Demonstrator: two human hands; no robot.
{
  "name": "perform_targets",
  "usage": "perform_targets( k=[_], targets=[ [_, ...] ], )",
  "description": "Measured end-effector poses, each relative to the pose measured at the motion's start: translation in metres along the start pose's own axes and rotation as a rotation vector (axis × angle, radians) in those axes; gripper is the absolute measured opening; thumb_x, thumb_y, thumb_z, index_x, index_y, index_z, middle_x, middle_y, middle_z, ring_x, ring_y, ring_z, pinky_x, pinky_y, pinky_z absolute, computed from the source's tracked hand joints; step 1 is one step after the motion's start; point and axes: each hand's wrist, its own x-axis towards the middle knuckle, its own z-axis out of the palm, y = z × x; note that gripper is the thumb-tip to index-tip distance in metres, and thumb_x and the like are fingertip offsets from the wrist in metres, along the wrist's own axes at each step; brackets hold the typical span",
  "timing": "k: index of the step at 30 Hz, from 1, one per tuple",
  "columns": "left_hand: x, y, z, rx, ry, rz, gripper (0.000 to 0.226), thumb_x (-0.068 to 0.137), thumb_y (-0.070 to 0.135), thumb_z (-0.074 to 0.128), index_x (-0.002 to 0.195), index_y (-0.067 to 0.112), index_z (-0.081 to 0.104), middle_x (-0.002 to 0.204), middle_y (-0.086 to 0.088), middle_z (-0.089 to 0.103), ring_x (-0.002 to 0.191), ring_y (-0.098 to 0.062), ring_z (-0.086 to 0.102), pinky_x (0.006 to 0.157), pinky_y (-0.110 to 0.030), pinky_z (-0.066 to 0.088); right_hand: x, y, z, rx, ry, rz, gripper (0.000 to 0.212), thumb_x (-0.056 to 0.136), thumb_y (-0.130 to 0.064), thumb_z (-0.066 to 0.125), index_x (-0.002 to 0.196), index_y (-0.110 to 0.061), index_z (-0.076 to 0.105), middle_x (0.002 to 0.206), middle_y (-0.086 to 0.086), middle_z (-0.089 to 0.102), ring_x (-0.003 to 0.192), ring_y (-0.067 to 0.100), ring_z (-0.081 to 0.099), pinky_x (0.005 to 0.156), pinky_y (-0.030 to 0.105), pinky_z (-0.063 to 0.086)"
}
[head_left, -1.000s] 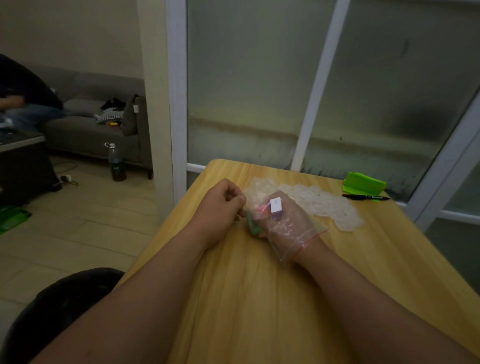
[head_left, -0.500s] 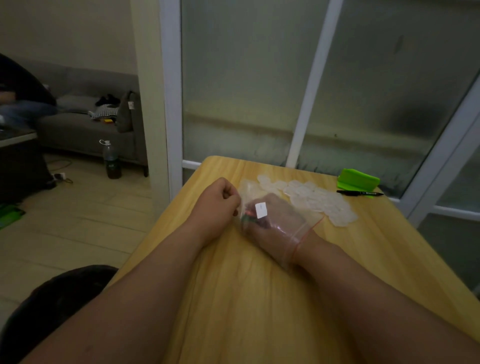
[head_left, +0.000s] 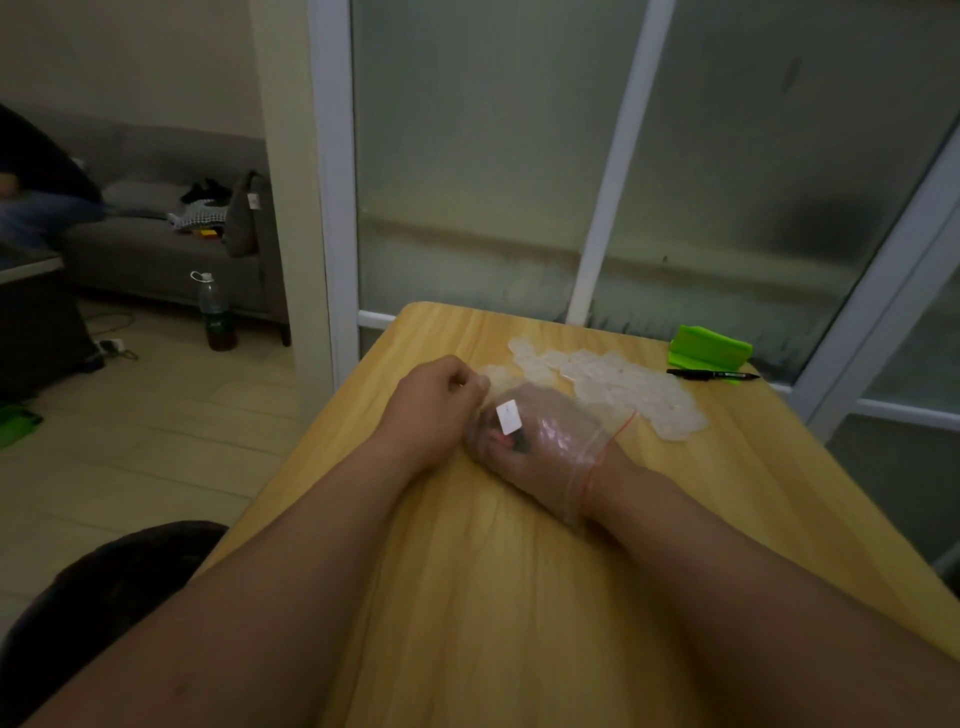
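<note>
The bench (head_left: 467, 597) carries everything I am working with. At its far side lies a spread of empty clear pouches (head_left: 623, 384), with a green holder (head_left: 709, 345) and a black pen (head_left: 711, 373) beyond them. One clear bag (head_left: 582, 483) is pulled over my right hand (head_left: 535, 441) up to the wrist. My left hand (head_left: 436, 405), fingers curled, pinches the bag's closed end just beside my right fingertips. A white label (head_left: 508, 417) sits on the bag's upper face. Under it, at my right fingertips, is a small dark and red piece (head_left: 517, 441). Through the plastic I cannot tell whether those bent fingers grip it. I judge this the loading step. Next I should let the piece go and draw my right hand out while the left holds the bag steady.
</note>
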Motion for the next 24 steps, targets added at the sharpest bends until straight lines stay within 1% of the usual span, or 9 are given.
perform_targets(
  k=[2, 5, 8, 12, 16, 18, 20, 22, 24],
  targets=[
    [0.002, -0.003, 0.001, 0.021, 0.053, 0.002, 0.018, 0.104, 0.033, 0.059, 0.093, 0.021, 0.067, 0.084, 0.004, 0.068, 0.078, -0.013, 0.062, 0.067, -0.030, 0.047, 0.000, 0.005, 0.003, -0.047, 0.002, 0.006, 0.027, 0.103, -0.045, 0.051, 0.085, -0.026, 0.057, 0.080, -0.008, 0.055, 0.072, 0.011, 0.054, 0.067, 0.037, 0.050],
    [0.004, -0.006, 0.001, 0.035, 0.112, -0.011, 0.018, 0.104, 0.033, 0.059, 0.093, 0.020, 0.066, 0.084, 0.004, 0.067, 0.079, -0.014, 0.063, 0.066, -0.030, 0.049, -0.002, 0.008, 0.007, -0.049, 0.111, 0.029, 0.025, 0.102, -0.033, 0.054, 0.081, -0.021, 0.052, 0.076, -0.005, 0.050, 0.067, 0.014, 0.048, 0.064, 0.036, 0.044],
    [0.004, -0.007, 0.001, 0.035, 0.126, -0.018, 0.018, 0.104, 0.032, 0.059, 0.093, 0.019, 0.065, 0.084, 0.003, 0.067, 0.079, -0.015, 0.063, 0.067, -0.032, 0.051, -0.003, 0.009, 0.008, -0.009, 0.125, 0.038, 0.035, 0.104, -0.040, 0.050, 0.073, -0.025, 0.042, 0.072, -0.004, 0.048, 0.065, 0.014, 0.047, 0.061, 0.032, 0.040],
    [0.005, -0.007, 0.002, 0.036, 0.137, -0.023, 0.018, 0.104, 0.033, 0.059, 0.092, 0.021, 0.065, 0.085, 0.004, 0.068, 0.080, -0.015, 0.064, 0.070, -0.036, 0.054, -0.004, 0.010, 0.010, 0.006, 0.141, 0.011, 0.036, 0.099, -0.035, 0.052, 0.070, -0.022, 0.038, 0.070, -0.003, 0.047, 0.062, 0.018, 0.047, 0.061, 0.042, 0.046],
    [0.005, -0.007, 0.001, 0.015, 0.159, -0.036, 0.019, 0.103, 0.034, 0.059, 0.090, 0.021, 0.064, 0.084, 0.004, 0.068, 0.079, -0.015, 0.064, 0.073, -0.039, 0.056, -0.010, 0.016, 0.017, 0.018, 0.246, -0.054, 0.026, 0.099, -0.024, 0.053, 0.077, -0.023, 0.038, 0.081, -0.005, 0.045, 0.068, 0.015, 0.042, 0.062, 0.027, 0.036],
    [0.005, -0.008, 0.001, 0.013, 0.163, -0.042, 0.019, 0.104, 0.033, 0.059, 0.091, 0.019, 0.064, 0.082, 0.003, 0.067, 0.078, -0.016, 0.063, 0.073, -0.039, 0.056, -0.011, 0.020, 0.016, 0.020, 0.155, -0.036, 0.019, 0.102, -0.031, 0.058, 0.086, -0.022, 0.051, 0.087, -0.006, 0.052, 0.076, 0.014, 0.049, 0.069, 0.028, 0.043],
    [0.005, -0.008, 0.000, 0.030, 0.164, -0.042, 0.019, 0.104, 0.031, 0.059, 0.091, 0.018, 0.064, 0.082, 0.004, 0.066, 0.077, -0.015, 0.063, 0.072, -0.039, 0.055, -0.007, 0.017, 0.011, -0.048, 0.008, -0.023, 0.018, 0.103, -0.045, 0.054, 0.099, -0.028, 0.060, 0.092, -0.011, 0.058, 0.084, 0.010, 0.056, 0.078, 0.030, 0.050],
    [0.004, -0.008, 0.001, 0.079, 0.166, -0.043, 0.017, 0.104, 0.030, 0.058, 0.091, 0.020, 0.063, 0.083, 0.007, 0.066, 0.078, -0.013, 0.063, 0.071, -0.036, 0.055, -0.001, 0.011, 0.007, -0.085, -0.067, -0.012, 0.024, 0.102, -0.045, 0.051, 0.088, -0.028, 0.059, 0.082, -0.011, 0.057, 0.076, 0.009, 0.056, 0.073, 0.035, 0.052],
    [0.003, -0.009, 0.002, 0.152, 0.179, -0.048, 0.017, 0.105, 0.030, 0.056, 0.091, 0.021, 0.061, 0.084, 0.007, 0.065, 0.078, -0.014, 0.063, 0.069, -0.037, 0.055, 0.000, 0.007, 0.004, -0.075, -0.041, -0.005, 0.028, 0.099, -0.040, 0.050, 0.076, -0.024, 0.052, 0.075, -0.006, 0.054, 0.067, 0.014, 0.054, 0.065, 0.042, 0.052]
  ],
)
